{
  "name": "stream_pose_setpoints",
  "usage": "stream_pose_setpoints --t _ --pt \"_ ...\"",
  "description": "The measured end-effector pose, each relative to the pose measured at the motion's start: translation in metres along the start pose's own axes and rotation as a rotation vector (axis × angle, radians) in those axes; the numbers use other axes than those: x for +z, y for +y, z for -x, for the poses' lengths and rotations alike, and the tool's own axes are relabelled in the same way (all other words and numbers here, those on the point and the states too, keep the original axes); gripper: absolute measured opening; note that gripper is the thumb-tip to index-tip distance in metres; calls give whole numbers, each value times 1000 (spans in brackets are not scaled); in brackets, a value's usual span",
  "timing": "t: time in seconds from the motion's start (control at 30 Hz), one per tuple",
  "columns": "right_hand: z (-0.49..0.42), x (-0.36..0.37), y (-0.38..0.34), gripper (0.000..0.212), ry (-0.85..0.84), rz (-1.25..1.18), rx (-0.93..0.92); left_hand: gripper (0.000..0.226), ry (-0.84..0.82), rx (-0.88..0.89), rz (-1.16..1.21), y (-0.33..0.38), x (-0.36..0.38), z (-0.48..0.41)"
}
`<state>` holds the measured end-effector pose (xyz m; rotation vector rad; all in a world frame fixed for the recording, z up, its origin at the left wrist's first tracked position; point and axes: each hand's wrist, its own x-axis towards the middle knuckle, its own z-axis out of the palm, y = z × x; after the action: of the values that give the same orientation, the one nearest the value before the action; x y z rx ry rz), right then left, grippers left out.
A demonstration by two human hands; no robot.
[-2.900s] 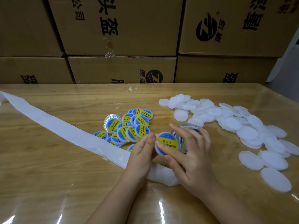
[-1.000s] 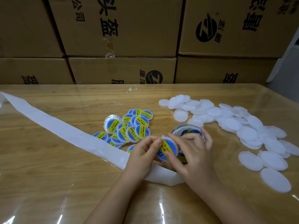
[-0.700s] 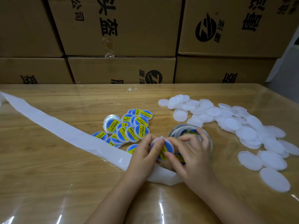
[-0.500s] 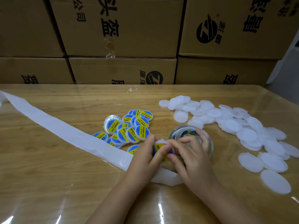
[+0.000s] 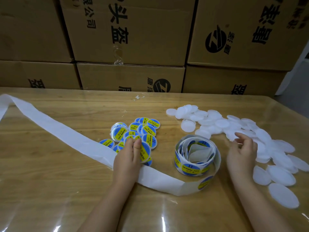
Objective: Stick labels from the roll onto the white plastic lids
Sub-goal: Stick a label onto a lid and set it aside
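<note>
White blank lids are lying beside the right hand, grip released; taking one loose lid seems best while the left hand is pinching a labelled lid.

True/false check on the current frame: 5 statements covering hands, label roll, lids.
1. The left hand pinches a labelled lid beside the labelled pile. True.
2. The right hand grips the label roll. False: it is apart from the roll, with relaxed fingers holding nothing, at the edge of the plain white lids.
3. The label roll stands on the table between the two hands. True.
4. The plain white lids lie left of the labelled pile. False: they lie to its right.
5. A white backing strip trails from the roll toward the table's left side. True.
</note>
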<state>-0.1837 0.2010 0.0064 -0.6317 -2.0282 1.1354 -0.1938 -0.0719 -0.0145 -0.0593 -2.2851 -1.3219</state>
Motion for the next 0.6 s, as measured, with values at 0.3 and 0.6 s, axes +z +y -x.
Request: stream_pose_setpoints --t 0.3,0.6 --pt "-12 11 31 44 -378 343 -250 31 -83 -147 -130 -3 9 -2" --pt "-14 19 43 55 -658 527 -372 47 -46 -18 -224 5 8 -2"
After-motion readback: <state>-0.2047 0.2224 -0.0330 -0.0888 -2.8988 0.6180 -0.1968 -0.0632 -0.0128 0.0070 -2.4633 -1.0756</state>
